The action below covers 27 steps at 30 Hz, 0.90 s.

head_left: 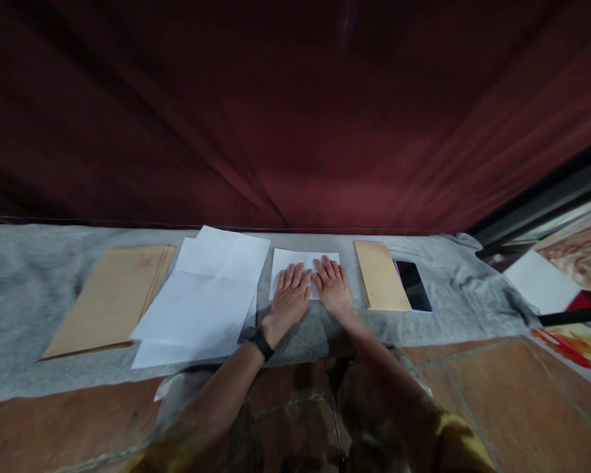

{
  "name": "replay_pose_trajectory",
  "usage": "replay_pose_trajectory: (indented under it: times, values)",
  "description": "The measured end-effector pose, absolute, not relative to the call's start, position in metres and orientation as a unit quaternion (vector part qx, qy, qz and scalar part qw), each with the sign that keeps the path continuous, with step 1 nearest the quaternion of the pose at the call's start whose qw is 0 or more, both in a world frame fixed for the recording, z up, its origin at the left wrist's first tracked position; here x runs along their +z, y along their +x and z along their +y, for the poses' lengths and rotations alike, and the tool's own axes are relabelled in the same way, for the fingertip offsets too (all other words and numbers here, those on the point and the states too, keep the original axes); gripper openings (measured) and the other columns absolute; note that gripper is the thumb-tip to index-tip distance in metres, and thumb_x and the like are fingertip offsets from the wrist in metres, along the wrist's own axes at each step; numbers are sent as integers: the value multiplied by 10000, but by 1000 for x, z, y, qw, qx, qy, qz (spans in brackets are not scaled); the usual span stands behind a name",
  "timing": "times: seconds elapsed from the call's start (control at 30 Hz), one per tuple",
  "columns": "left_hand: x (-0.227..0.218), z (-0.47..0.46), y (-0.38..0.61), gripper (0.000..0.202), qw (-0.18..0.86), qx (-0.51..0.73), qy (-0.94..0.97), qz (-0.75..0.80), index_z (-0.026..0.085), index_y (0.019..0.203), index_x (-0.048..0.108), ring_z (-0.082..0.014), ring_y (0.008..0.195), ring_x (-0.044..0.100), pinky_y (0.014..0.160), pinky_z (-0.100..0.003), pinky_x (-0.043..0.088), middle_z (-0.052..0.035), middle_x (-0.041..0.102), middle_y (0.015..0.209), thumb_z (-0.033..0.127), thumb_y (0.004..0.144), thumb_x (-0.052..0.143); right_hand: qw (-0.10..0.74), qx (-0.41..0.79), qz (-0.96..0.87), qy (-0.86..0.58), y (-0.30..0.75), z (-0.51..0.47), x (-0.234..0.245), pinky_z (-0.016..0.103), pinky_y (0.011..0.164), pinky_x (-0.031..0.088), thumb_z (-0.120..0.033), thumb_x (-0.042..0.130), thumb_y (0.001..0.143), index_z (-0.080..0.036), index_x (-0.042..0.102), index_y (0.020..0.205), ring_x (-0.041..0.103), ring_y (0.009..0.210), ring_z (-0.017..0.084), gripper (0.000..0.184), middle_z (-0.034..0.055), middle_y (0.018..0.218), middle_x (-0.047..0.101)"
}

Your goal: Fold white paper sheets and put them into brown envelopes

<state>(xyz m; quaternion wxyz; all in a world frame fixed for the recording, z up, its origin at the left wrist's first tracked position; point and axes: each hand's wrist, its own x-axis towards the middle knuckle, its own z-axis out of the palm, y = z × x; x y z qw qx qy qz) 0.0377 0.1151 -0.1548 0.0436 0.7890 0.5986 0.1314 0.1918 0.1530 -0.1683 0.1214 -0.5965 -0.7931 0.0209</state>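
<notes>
A small white sheet of paper point(303, 258), perhaps folded, lies flat on the grey cloth. My left hand point(291, 293) rests on its left part, palm down with the fingers stretched out. On its right part lies my right hand point(331, 282), also flat, with fingers spread towards the far edge. The thumbs nearly meet at the middle of the paper. Larger white sheets point(211, 295) with crease lines overlap just left of my left hand. To the right of my right hand sits a small stack of brown envelopes point(381, 276).
A pile of large brown envelopes point(111, 295) lies at the left on the grey cloth point(473, 302). A phone point(414, 286) is partly under the right-hand envelopes. Behind the narrow surface hangs a dark red curtain point(295, 131). Printed boards point(581, 263) stand at far right.
</notes>
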Motion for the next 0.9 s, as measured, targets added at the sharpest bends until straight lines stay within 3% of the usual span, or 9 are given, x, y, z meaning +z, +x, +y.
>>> replay_pose_trajectory:
  times: [0.43, 0.63, 0.77, 0.9]
  values:
    - [-154, 108, 29, 503, 29, 122, 793, 596, 180, 1493, 491, -289, 1515, 327, 1246, -507, 239, -94, 398, 1620, 303, 1026, 353, 121, 24, -793, -596, 185, 160, -166, 514, 1217, 244, -379, 325, 1075, -205, 415, 1552, 338, 1504, 286, 516, 104, 1630, 371]
    - [-149, 119, 25, 516, 31, 109, 792, 600, 97, 1463, 501, -278, 1472, 402, 1195, -476, 332, -152, 427, 1594, 197, 993, 312, 141, 73, -844, -512, 167, 165, -162, 441, 1242, 243, -374, 274, 1090, -215, 453, 1531, 345, 1504, 228, 503, 47, 1625, 386]
    - [-144, 136, 22, 528, 34, 125, 769, 625, 116, 1474, 498, -305, 1412, 476, 1139, -475, 401, -150, 441, 1585, 236, 990, 324, 144, 61, -837, -524, 169, 169, -162, 457, 1237, 248, -382, 290, 1088, -225, 485, 1511, 368, 1491, 236, 491, 49, 1600, 429]
    - [-146, 146, 20, 558, -5, 108, 738, 666, 39, 1492, 453, -350, 1431, 446, 1137, -517, 393, -200, 403, 1594, 277, 1001, 334, 143, 35, -828, -541, 171, 172, -165, 486, 1226, 257, -392, 330, 1081, -242, 459, 1528, 363, 1492, 265, 488, 48, 1611, 408]
